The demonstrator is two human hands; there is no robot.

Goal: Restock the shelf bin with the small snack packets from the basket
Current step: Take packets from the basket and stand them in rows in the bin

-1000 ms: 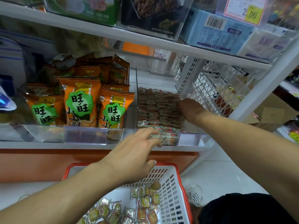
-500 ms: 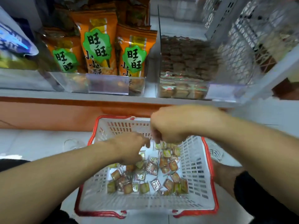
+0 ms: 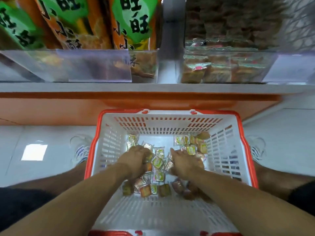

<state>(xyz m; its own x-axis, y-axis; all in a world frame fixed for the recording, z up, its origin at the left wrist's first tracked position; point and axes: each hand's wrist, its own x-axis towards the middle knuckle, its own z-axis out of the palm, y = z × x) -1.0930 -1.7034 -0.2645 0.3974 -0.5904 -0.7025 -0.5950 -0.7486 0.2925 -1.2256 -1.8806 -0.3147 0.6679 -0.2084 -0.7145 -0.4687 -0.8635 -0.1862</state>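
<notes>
A white basket with a red rim (image 3: 172, 114) stands on the floor below the shelf. Several small snack packets (image 3: 158, 175) lie scattered on its bottom. Both my hands are down inside it. My left hand (image 3: 135, 160) lies over the packets left of centre, its fingers curled down into them. My right hand (image 3: 185, 163) lies on the packets right of centre, fingers bent over them. What each hand holds is hidden under the hand. The clear shelf bin (image 3: 226, 65) with stacked small packets sits above at the right.
Tall orange and green snack bags (image 3: 95, 26) stand behind a clear front (image 3: 95, 65) on the shelf's left. An orange panel (image 3: 51, 108) runs under the shelf edge. White floor tiles flank the basket, with my shoes (image 3: 80, 150) at its sides.
My right hand has come out of the shelf bin and my left hand has dropped from the shelf front; both have gone down into the basket. My view has tilted downward.
</notes>
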